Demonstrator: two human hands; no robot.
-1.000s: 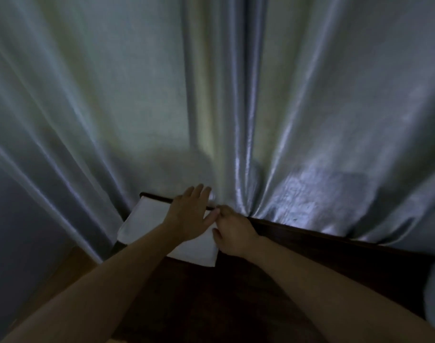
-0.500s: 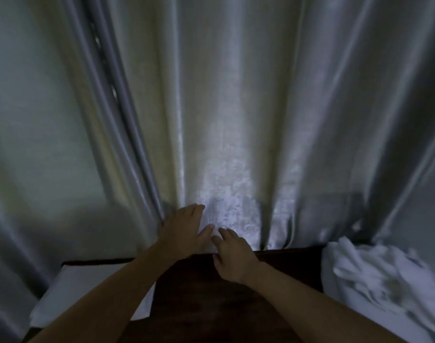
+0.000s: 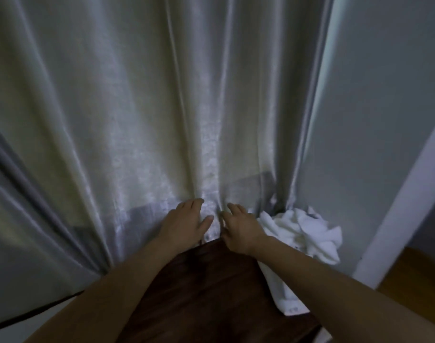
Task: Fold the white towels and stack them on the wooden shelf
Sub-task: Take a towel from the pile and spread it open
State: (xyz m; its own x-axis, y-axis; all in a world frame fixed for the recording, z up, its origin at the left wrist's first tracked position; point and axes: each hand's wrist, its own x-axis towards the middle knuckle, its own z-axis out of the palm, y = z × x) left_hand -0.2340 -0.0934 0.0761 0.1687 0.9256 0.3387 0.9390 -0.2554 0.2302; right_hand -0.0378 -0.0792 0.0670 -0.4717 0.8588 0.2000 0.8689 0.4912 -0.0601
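Observation:
A heap of crumpled white towels [image 3: 303,231] lies at the right end of the dark wooden shelf [image 3: 211,288], one towel trailing down toward the near edge. My left hand [image 3: 184,222] lies flat with fingers spread at the shelf's back edge, against the curtain. My right hand [image 3: 238,226] hovers just left of the towel heap with fingers loosely extended, holding nothing. The folded towel seen earlier at the left is out of view.
A shiny pale curtain [image 3: 137,120] hangs right behind the shelf and fills most of the view. A grey wall [image 3: 384,120] stands at the right, with a white trim strip [image 3: 397,219] and wooden floor [image 3: 414,280] below it.
The view and both hands have swung right along the shelf, away from the folded towel at the left. The crumpled towel heap has come into view beside my right hand.

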